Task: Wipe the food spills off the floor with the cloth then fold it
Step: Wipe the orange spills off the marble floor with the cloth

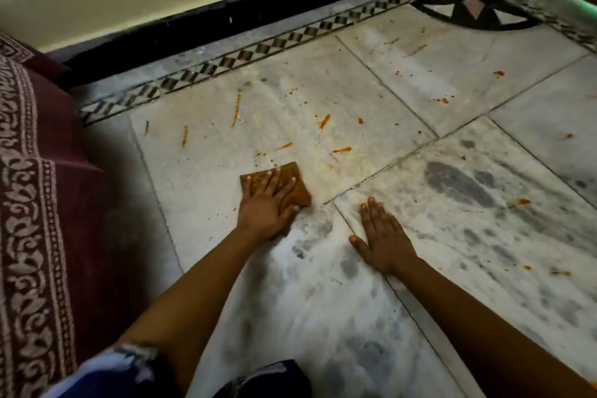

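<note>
Left hand [268, 203] presses flat on the cloth [290, 182] at frame center, right hand [382, 236] open and empty on the floor [323, 300]; pushing upward may smear the orange spills [324, 121] rather than lift them.

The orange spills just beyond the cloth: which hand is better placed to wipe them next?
The left hand. It already presses flat on the cloth, just short of the orange spills. The right hand rests bare on the floor.
</note>
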A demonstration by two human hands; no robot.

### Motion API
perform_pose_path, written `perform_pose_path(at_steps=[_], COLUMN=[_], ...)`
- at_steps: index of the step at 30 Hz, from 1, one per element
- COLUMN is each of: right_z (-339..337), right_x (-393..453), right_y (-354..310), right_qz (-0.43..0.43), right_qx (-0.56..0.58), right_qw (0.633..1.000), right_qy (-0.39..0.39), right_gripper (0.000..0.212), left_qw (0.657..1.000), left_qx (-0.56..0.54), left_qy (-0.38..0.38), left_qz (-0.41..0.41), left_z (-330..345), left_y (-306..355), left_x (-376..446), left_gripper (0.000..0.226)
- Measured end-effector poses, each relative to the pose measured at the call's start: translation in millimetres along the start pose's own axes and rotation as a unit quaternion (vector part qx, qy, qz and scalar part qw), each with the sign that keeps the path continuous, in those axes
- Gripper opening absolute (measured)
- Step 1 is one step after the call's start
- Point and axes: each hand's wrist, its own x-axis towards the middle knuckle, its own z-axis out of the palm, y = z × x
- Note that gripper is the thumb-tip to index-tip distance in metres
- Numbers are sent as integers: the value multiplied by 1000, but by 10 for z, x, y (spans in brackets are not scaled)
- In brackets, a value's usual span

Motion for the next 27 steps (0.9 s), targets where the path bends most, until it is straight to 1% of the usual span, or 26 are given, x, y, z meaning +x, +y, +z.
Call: perform_pose_path(at_steps=[2, 3, 4, 6, 7, 9, 11, 13, 15, 17, 19, 21, 22, 24, 27], right_z=[-78, -111, -124, -88, -48, 45, 86, 109, 98, 73, 45, 65, 82, 125, 157], right_x=[24, 27, 23, 38, 44, 90, 149, 207, 261, 301, 372, 448, 476, 518, 541], right_y=[-1, -12, -29, -63, -87, -147, -230, -351, -465, -508, -505, -540, -559, -601, -637], right_qz=[-1, -1, -3, -7, -16, -37, -51, -53, -52, -49, -52, -76, -89, -91, -83], right_qx=[-22, -23, -17, 6, 11, 21, 45, 54, 56, 65, 68, 58, 53, 50, 51], right_qw=[999, 999, 1000, 1000, 999, 997, 993, 991, 987, 985, 984, 984, 983, 984, 982], right_qy=[-29, -36, -26, 26, 43, 70, 91, 111, 139, 152, 158, 153, 149, 148, 159], right_gripper=[83, 80, 82, 102, 108, 101, 93, 87, 77, 73, 72, 70, 70, 71, 69], left_qw=[1000, 1000, 1000, 996, 994, 995, 999, 998, 997, 999, 999, 996, 994, 990, 981], left_qx=[3, -1, -1, 6, 2, -7, -8, -12, -19, -19, -18, -19, -18, -22, -62], left_qy=[-13, -12, -7, 31, 53, 72, 54, 31, 29, 34, 46, 77, 105, 136, 118], left_qz=[-10, 2, 25, 83, 96, 62, -4, -55, -68, -38, 15, 38, 25, -36, -142], left_z=[-36, -27, 6, 113, 158, 162, 94, 11, -27, -3, 68, 160, 199, 212, 85], left_y=[194, 253, 264, 174, 85, -131, -233, -179, -38, 65, 54, -133, -267, -550, -697], left_x=[133, 120, 42, -236, -400, -554, -441, -145, 69, -6, -310, -685, -840, -953, -641], left_gripper=[72, 70, 68, 66, 65, 64, 68, 70, 65, 63, 65, 59, 56, 58, 73])
